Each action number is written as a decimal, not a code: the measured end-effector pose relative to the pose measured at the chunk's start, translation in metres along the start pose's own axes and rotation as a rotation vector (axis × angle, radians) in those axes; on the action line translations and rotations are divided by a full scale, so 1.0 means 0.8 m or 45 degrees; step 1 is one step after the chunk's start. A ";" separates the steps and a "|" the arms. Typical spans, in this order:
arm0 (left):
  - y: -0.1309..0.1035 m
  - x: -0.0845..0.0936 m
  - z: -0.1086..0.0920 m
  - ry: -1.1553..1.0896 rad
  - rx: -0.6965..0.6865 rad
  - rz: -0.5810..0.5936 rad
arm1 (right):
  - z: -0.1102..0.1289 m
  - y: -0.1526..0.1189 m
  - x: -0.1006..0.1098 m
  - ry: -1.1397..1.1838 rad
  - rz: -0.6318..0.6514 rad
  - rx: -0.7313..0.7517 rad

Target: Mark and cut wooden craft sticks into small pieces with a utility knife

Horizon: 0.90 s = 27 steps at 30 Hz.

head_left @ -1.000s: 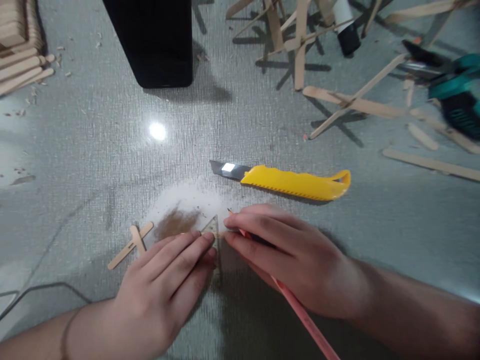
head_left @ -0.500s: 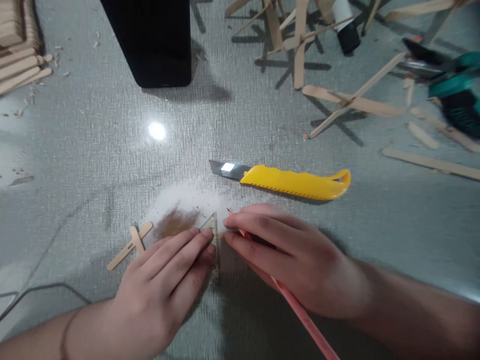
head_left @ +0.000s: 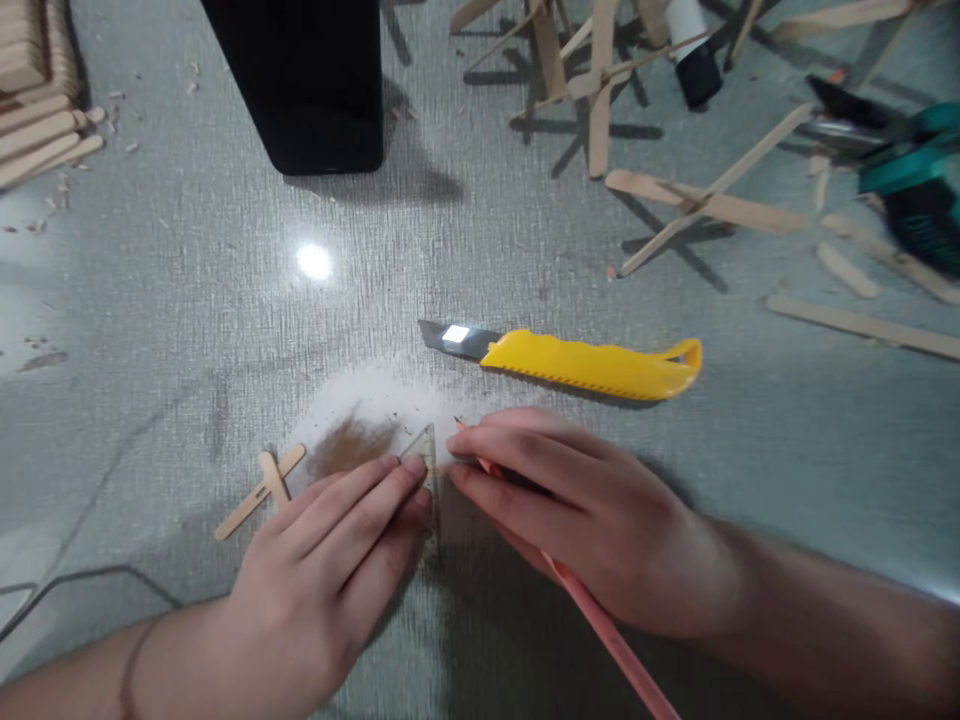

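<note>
My left hand (head_left: pixel 322 570) presses a clear plastic set square (head_left: pixel 429 450) flat on the table, its fingers together over it; only the tip and the straight right edge show. My right hand (head_left: pixel 577 510) grips a red pencil (head_left: pixel 600 620), whose dark point sits just right of the set square's tip. A yellow utility knife (head_left: pixel 585 366) lies beyond my right hand, blade out and pointing left. Two small crossed craft sticks (head_left: pixel 259 495) rest beside my left hand, one with a slot. What lies under my left fingers is hidden.
A black object (head_left: pixel 322 100) stands at the back. Crossed craft sticks (head_left: pixel 709 205) and green-handled pliers (head_left: pixel 907 175) are at the right. Stacked sticks (head_left: pixel 37 130) fill the far left corner. A white patch with brown smears (head_left: pixel 356 440) marks the table; a cable (head_left: pixel 105 572) runs at left.
</note>
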<state>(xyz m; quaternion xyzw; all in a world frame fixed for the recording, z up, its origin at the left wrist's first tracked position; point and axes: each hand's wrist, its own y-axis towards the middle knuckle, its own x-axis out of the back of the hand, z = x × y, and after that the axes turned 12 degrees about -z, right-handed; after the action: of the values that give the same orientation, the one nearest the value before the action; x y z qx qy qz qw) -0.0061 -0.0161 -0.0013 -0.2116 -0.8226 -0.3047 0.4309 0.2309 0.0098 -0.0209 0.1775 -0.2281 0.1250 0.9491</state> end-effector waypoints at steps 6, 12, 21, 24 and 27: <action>0.000 0.000 0.000 0.008 -0.004 -0.003 | 0.002 0.001 0.000 -0.006 -0.003 -0.032; 0.001 0.000 -0.001 0.007 0.003 -0.003 | 0.001 0.001 0.000 0.015 -0.010 -0.047; -0.008 -0.003 -0.001 0.010 0.019 -0.023 | 0.001 0.002 0.000 0.036 0.015 -0.077; -0.007 -0.004 -0.001 0.011 0.020 -0.011 | 0.002 0.003 0.000 0.041 0.010 -0.088; -0.005 -0.004 -0.001 0.010 0.009 -0.021 | 0.002 0.004 0.000 0.040 0.005 -0.045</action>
<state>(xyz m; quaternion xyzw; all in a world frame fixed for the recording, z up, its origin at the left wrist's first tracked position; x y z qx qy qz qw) -0.0069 -0.0199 -0.0047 -0.2023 -0.8238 -0.3061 0.4322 0.2290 0.0119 -0.0188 0.1582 -0.2157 0.1256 0.9553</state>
